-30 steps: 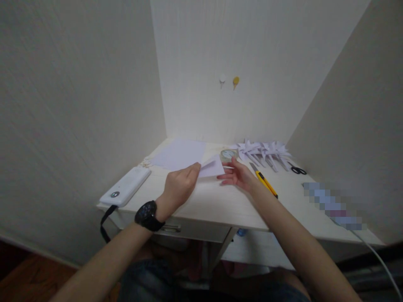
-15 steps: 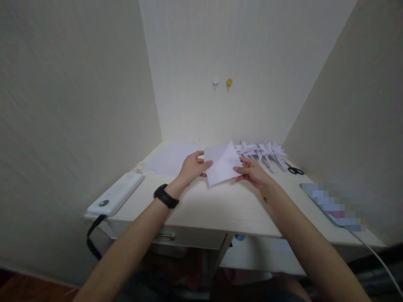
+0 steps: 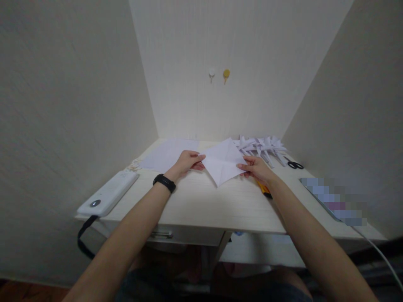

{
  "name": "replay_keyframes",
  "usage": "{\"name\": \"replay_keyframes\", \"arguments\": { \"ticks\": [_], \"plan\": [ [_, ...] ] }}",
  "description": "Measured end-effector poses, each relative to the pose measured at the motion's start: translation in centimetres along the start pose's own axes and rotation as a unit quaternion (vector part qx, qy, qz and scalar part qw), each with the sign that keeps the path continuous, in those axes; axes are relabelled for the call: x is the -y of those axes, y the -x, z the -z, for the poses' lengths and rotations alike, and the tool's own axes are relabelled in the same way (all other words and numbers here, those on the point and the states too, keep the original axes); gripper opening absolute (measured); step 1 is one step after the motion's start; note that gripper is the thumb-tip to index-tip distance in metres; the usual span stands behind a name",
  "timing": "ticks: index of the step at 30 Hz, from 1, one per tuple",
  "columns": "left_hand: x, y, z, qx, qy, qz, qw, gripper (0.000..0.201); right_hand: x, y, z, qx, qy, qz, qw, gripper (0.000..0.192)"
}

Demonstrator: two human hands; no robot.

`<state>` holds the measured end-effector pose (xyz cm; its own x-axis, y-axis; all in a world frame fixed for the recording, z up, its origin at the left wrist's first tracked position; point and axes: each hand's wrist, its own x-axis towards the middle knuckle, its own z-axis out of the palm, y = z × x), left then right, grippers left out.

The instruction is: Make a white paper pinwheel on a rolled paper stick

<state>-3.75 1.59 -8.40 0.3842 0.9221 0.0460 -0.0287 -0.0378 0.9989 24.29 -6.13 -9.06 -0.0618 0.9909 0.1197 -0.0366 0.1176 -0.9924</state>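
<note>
Pinching a creased paper square (image 3: 223, 161) by two opposite corners

The left hand (image 3: 188, 161) grips its left corner between thumb and fingers; the right hand (image 3: 256, 168) grips the right corner likewise. The square is spread between them over the middle of the white desk (image 3: 204, 209), one corner pointing toward the person; whether it touches the desktop I cannot tell. A black watch (image 3: 164, 182) circles the left wrist. Just by the right hand, a yellow-and-black tool (image 3: 263, 188) is partly hidden. Behind the left hand lies a larger white sheet (image 3: 168, 152); behind the right, white folded-paper pinwheels (image 3: 260, 144) sit bunched, with black-handled scissors (image 3: 295, 165) beside them. Farther out, a white device (image 3: 108, 195) with a black strap rests at the desk's left edge. Two hooks (image 3: 226, 73), one white, one yellow, are on the back wall.
</note>
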Motion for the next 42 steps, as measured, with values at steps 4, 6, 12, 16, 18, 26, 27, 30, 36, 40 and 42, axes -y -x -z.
{"name": "replay_keyframes", "arguments": {
  "ticks": [4,6,12,16,18,26,27,30,36,40,42],
  "plan": [
    [-0.1,0.2,-0.1,-0.009,0.066,0.024,0.997,0.007,-0.1,0.3,-0.1,0.011,-0.034,-0.027,0.999,0.028],
    [-0.1,0.3,-0.1,-0.007,0.098,0.024,0.995,0.008,-0.3,0.3,-0.1,0.032,-0.055,-0.055,0.996,0.025],
    [-0.3,0.7,-0.1,-0.002,0.102,0.028,0.994,0.016,-0.7,0.2,-0.1,0.049,-0.089,-0.078,0.992,0.013],
    [-0.4,0.7,-0.2,-0.048,0.100,0.012,0.994,0.019,-0.8,0.0,-0.1,0.020,-0.085,-0.058,0.994,0.016],
    [-0.3,0.6,-0.2,-0.057,0.094,0.014,0.994,0.016,-0.8,-0.1,-0.2,-0.015,-0.070,-0.029,0.997,0.022],
    [-0.3,0.7,0.1,0.007,0.121,-0.005,0.993,0.027,0.3,0.6,0.6,-0.010,-0.047,-0.014,0.999,0.037],
    [-0.3,0.8,0.2,0.020,0.129,-0.007,0.991,0.020,0.5,0.8,0.8,0.013,-0.051,-0.018,0.998,0.037],
    [-0.8,1.2,0.6,0.077,0.152,-0.003,0.985,0.009,0.8,1.2,1.1,0.085,-0.053,-0.025,0.995,0.048],
    [-2.3,2.3,0.8,0.110,0.131,-0.040,0.984,0.012,0.8,1.1,1.7,0.028,-0.089,0.028,0.995,0.044],
    [-2.3,2.2,0.7,0.080,0.081,-0.049,0.992,0.021,0.8,1.1,1.8,0.011,-0.094,0.028,0.995,0.037],
    [-2.2,2.1,0.6,0.093,0.070,-0.054,0.992,0.030,0.7,1.1,1.7,0.015,-0.092,0.025,0.995,0.030]
  ]
}}
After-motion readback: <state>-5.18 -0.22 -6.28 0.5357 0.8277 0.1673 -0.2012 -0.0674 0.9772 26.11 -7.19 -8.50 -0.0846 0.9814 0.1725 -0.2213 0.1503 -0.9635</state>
